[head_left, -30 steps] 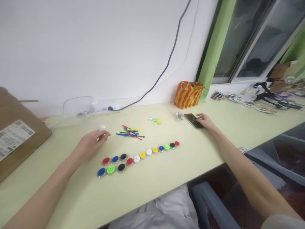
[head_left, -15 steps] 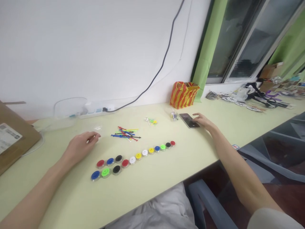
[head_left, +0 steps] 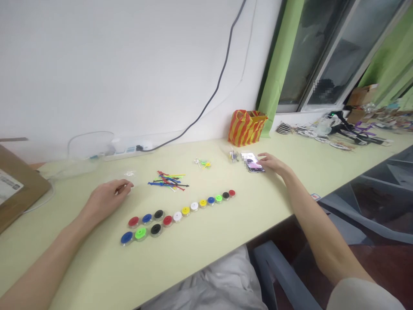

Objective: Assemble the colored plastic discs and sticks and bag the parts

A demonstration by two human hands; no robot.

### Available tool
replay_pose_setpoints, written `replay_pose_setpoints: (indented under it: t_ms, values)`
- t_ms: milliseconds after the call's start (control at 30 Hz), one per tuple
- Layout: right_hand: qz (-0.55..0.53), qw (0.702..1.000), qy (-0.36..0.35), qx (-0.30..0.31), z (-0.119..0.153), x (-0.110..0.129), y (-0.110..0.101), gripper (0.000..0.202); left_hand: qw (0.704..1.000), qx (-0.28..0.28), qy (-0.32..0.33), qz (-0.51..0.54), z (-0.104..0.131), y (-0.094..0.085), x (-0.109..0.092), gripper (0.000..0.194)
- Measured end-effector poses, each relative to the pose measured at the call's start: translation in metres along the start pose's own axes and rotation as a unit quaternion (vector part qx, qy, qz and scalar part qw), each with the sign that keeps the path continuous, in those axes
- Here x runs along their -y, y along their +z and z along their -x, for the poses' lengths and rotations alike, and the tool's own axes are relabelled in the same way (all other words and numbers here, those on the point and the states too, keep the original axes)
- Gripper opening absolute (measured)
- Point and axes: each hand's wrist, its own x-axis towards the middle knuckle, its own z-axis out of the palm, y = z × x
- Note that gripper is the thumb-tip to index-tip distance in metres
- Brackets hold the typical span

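Note:
My right hand (head_left: 273, 163) reaches to the right edge of a phone (head_left: 252, 162) lying flat on the table, its fingers apart and its fingertips at the lit screen's edge. My left hand (head_left: 111, 193) rests on the table at the left, fingers curled in toward the thumb, with nothing visible in them. Close to it lies a loose pile of thin coloured plastic arrows (head_left: 168, 181). In front runs a line of small round clear pieces with coloured tops (head_left: 185, 210), doubled at its left end. Small white, green and yellow plastic pieces (head_left: 203, 163) lie farther back.
A small clear bag of pieces (head_left: 232, 155) lies left of the phone. Behind stands a red-and-yellow striped bag (head_left: 247, 128). A cardboard box (head_left: 21, 189) is at the left, a power strip (head_left: 129, 147) by the wall. Assorted parts (head_left: 348, 131) crowd the far right.
The phone's screen has turned from dark to lit. My right hand has drawn back slightly from the screen toward its edge. The left hand keeps its curled pose. The view has shifted slightly.

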Motion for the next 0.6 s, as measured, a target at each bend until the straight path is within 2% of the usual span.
replay_pose_setpoints:
  t_ms: [133, 333, 467, 600]
  values:
    - [0.037, 0.999, 0.012, -0.024, -0.001, 0.001, 0.003, 0.065, 1.000, 0.011, 0.006, -0.002, 0.000, 0.000, 0.001, 0.041]
    - [0.052, 0.998, 0.028, -0.023, 0.002, 0.006, 0.007, 0.061, 1.000, 0.009, 0.019, -0.008, -0.001, 0.001, 0.001, 0.042]
    - [0.104, 0.991, 0.028, -0.078, 0.004, 0.012, 0.020, 0.084, 1.000, 0.006, 0.025, -0.014, 0.000, 0.000, -0.002, 0.041]
    - [0.208, 0.966, -0.007, -0.156, 0.004, 0.016, 0.042, 0.108, 1.000, 0.005, 0.025, -0.010, 0.001, 0.000, -0.003, 0.042]
